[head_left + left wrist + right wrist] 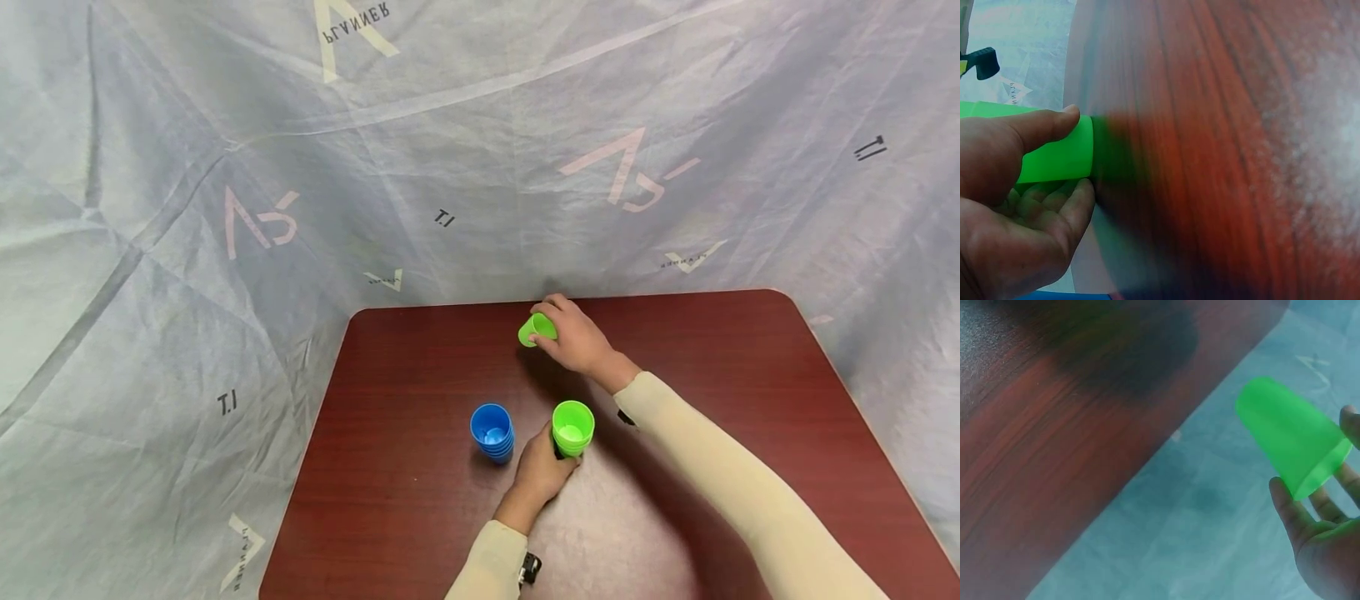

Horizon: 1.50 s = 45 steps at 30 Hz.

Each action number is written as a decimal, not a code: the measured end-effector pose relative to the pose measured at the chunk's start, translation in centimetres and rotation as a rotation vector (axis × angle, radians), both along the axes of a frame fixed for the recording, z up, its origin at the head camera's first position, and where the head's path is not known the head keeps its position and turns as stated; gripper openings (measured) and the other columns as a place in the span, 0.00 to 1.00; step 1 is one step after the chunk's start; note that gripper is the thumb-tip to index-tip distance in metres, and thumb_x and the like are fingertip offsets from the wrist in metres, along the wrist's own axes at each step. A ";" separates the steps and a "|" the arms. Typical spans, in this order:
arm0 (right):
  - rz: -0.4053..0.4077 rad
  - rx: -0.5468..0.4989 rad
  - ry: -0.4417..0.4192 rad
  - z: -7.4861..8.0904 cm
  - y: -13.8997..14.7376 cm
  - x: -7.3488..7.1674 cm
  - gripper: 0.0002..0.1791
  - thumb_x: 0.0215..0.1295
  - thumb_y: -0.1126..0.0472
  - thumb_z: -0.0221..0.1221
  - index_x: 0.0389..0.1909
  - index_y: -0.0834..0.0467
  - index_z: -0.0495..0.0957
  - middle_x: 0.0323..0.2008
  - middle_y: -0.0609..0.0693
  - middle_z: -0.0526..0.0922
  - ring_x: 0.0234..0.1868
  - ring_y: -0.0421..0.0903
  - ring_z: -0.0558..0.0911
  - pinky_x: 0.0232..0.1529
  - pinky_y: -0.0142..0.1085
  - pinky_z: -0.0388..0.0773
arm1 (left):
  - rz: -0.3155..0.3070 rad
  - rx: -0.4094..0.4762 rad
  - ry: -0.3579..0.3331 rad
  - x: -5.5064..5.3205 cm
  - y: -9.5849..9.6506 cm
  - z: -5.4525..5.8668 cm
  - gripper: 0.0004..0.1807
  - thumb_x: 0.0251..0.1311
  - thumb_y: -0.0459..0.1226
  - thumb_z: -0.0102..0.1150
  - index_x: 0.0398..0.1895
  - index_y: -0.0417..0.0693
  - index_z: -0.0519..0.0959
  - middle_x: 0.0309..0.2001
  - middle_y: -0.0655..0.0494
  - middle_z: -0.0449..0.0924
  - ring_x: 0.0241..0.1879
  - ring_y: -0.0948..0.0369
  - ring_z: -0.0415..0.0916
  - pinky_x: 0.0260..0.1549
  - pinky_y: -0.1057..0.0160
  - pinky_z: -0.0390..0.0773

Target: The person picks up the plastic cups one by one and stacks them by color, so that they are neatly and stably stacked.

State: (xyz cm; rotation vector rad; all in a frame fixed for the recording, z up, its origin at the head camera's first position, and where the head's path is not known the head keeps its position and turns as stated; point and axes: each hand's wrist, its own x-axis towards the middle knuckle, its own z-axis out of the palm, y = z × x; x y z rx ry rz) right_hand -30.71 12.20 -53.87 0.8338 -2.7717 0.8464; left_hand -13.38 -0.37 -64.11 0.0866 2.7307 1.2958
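Note:
My left hand [542,467] grips a stack of green cups [573,425] low down, with thumb and fingers curled round its sides. In the left wrist view the bottom of this green stack [1060,153] meets the table. Farther back, my right hand [577,333] holds a single green cup [528,333] above the table by its rim, tilted. The right wrist view shows that green cup [1288,434] between thumb and fingertips, its base pointing away from the hand. A stack of blue cups [492,433] stands upright to the left of my left hand, apart from it.
The cups stand on a reddish-brown wooden table [397,367] with rounded back corners. Grey-white printed sheeting [480,167] hangs behind the table and along both sides. Near each wrist, a small black device shows by the sleeve.

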 end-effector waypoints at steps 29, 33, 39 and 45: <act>-0.013 -0.232 0.135 1.8 1.7 4.0 0.11 0.76 0.53 0.57 0.47 0.56 0.81 0.47 0.53 0.79 0.53 0.53 0.75 0.56 0.53 0.76 | -0.008 0.012 -0.002 -0.1 -0.2 -0.5 0.32 0.56 0.38 0.78 0.65 0.51 0.76 0.56 0.51 0.88 0.57 0.54 0.85 0.60 0.48 0.82; -0.007 -0.268 0.141 1.8 1.8 4.4 0.11 0.76 0.54 0.57 0.47 0.57 0.81 0.47 0.53 0.78 0.53 0.52 0.74 0.55 0.53 0.75 | 0.000 0.004 0.013 -0.1 -0.3 -0.4 0.33 0.55 0.37 0.78 0.64 0.49 0.77 0.55 0.50 0.88 0.56 0.52 0.85 0.58 0.47 0.83; 0.025 -0.312 0.174 2.2 1.8 5.0 0.10 0.74 0.57 0.57 0.46 0.57 0.82 0.47 0.52 0.78 0.52 0.51 0.73 0.53 0.51 0.75 | 0.002 0.004 0.008 -0.1 -0.1 -0.3 0.33 0.54 0.37 0.79 0.64 0.48 0.77 0.55 0.49 0.88 0.56 0.51 0.86 0.58 0.46 0.83; 0.080 -0.375 0.203 2.2 1.8 5.9 0.08 0.69 0.60 0.57 0.43 0.56 0.84 0.47 0.52 0.81 0.52 0.49 0.77 0.53 0.51 0.77 | 0.000 -0.012 0.008 -0.2 -0.1 -0.4 0.35 0.54 0.37 0.79 0.66 0.48 0.76 0.56 0.48 0.88 0.57 0.51 0.86 0.58 0.47 0.83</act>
